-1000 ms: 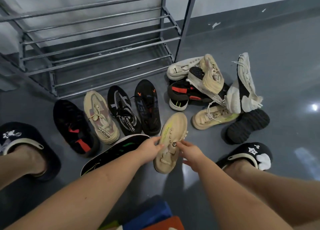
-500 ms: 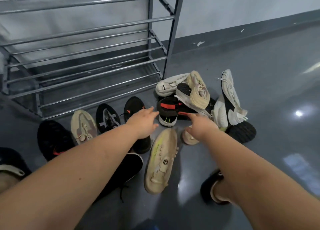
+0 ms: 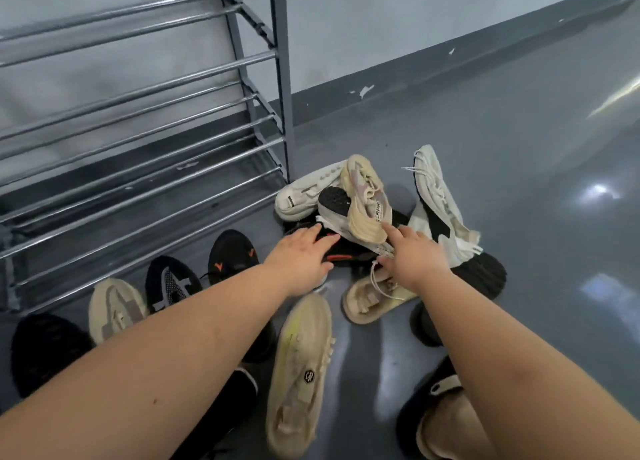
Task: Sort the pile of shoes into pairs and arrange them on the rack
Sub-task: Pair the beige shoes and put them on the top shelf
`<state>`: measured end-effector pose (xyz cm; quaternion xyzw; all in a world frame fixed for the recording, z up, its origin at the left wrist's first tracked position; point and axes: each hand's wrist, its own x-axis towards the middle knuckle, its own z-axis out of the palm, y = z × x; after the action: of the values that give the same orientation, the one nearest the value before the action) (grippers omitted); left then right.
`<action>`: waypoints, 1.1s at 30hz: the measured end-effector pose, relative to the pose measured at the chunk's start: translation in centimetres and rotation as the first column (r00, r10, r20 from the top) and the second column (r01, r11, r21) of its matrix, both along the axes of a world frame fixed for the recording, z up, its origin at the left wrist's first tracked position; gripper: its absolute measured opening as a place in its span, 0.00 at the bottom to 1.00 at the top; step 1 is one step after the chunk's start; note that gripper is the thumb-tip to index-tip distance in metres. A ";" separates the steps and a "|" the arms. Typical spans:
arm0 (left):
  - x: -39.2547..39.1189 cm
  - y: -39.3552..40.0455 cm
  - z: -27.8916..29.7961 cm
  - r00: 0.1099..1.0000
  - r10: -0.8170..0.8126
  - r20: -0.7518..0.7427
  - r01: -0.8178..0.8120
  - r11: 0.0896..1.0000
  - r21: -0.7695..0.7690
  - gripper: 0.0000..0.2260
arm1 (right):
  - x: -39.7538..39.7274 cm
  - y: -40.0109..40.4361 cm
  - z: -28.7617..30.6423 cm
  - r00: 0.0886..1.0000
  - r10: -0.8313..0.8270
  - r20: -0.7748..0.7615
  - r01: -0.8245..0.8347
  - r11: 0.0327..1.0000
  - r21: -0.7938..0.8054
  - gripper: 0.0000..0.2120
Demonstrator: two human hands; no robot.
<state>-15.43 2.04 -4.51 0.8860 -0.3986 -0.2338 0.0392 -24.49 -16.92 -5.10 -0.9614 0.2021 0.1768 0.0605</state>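
A pile of shoes [image 3: 367, 210] lies on the floor just right of the metal shoe rack [image 3: 145, 120]. My left hand [image 3: 301, 255] rests flat, fingers straight, on a black shoe with red marks [image 3: 341, 251] at the pile's front. My right hand [image 3: 412, 255] reaches to the heel of a cream sneaker [image 3: 367, 203] atop the pile, forefinger touching it, holding nothing. A beige shoe [image 3: 301, 373] lies sole-up on the floor between my arms. Another beige shoe [image 3: 374, 296] lies under my right wrist.
A row of single shoes stands before the rack: a black one [image 3: 41, 348], a beige one [image 3: 114, 307], a black-and-white one [image 3: 169, 279], a black one with orange marks [image 3: 232, 255]. A white-and-black sneaker [image 3: 440, 210] leans at the pile's right. My slippered foot [image 3: 436, 411] is bottom right.
Both hands let go of the sole-up beige shoe, which stays on the floor, and reached forward to the pile. The camera leaned forward and closer.
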 end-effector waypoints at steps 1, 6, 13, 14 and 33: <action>0.4 -0.7 -0.2 1.000 -0.008 0.002 0.008 1.000 -0.003 0.26 | 0.4 -0.5 -0.2 0.999 -0.021 0.032 0.020 0.999 0.025 0.31; 2.8 -4.4 -1.4 0.993 0.026 -0.114 -0.027 1.000 -0.009 0.26 | 2.2 -2.8 -1.7 0.981 -0.176 0.082 0.159 0.970 0.182 0.29; 4.1 -8.5 -3.5 0.922 0.175 -0.345 -0.232 0.963 -0.133 0.23 | 3.4 -4.6 -3.5 0.961 -0.272 0.055 0.239 0.912 0.333 0.33; 3.9 -8.7 -3.7 0.905 0.201 -0.375 -0.281 0.944 -0.173 0.20 | 3.4 -4.7 -3.7 0.945 -0.325 0.040 0.275 0.854 0.441 0.34; -0.5 4.6 -1.1 0.648 0.367 -0.667 -0.726 0.561 -0.397 0.06 | 4.2 8.1 -1.5 0.564 -0.808 -0.172 0.319 0.022 0.947 0.24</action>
<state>-15.88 6.63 -5.61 0.8003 -0.1171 -0.2853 0.5143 -20.28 -8.82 -6.64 -0.5753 0.4226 0.0011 0.7003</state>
